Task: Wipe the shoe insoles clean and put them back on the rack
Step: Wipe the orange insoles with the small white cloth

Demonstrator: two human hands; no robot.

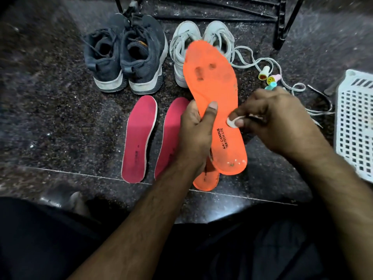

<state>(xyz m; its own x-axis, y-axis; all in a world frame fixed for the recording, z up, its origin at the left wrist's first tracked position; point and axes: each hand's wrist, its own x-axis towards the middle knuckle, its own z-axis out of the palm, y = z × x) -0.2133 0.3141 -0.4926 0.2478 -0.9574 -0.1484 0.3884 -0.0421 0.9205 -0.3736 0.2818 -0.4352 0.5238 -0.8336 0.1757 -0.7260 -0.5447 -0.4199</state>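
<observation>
- L hand [194, 128]: forearm comes up from bottom centre; fingers wrapped behind the orange insole [214, 102], thumb flat across its front near mid-length. Clenched on it.
- R hand [276, 120]: forearm enters from lower right, wrist bent inward; fingers pinch a small white wipe [234, 121], pressed to the insole's right edge just above the printed logo.
- Orange insole, held: off the floor, printed face toward camera, long axis approx. vertical in view, toe end up and tilted slightly left, heel down. Dark scuffs near toe, pale specks at heel.
- 2nd orange insole [205, 180]: on floor [60, 122], mostly hidden under held one and L wrist; only heel end shows.
- Pink insoles, qty 2: left one [139, 138], right one [171, 134], side by side on floor, long axes roughly vertical; right one partly covered by L hand.
- Shoes, 2 pr: dark pair [125, 55], white pair [201, 43] w/ loose laces, behind insoles.
- Rack [282, 23]: black legs, top of view.
- White basket [355, 122]: right edge.
- Small coloured objects, qty 3 [270, 77]: kind unclear.
</observation>
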